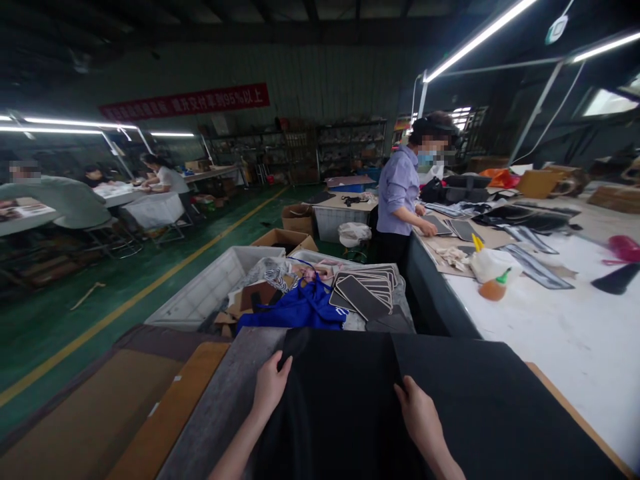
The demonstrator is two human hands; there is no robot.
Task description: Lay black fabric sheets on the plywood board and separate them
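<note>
A broad black sheet [345, 393] of smooth material lies in front of me, its surface slightly bowed. My left hand [270, 383] pinches its left edge between thumb and fingers. On the opposite edge, my right hand [417, 410] is closed with the thumb on top. To the right, another flat black sheet [495, 400] meets or underlies that edge; I cannot tell which. Beneath the left side shows a grey surface [220, 400]. The near end of the held sheet runs out of the picture.
Beyond the sheets, a white bin [200, 287] holds blue cloth [300, 307] and dark pale-edged panels [367, 293]. An orange-brown board [175, 413] lies left. At right, a white worktable [540, 333] carries a glue bottle [494, 288]. A co-worker [400, 187] stands there handling dark pieces.
</note>
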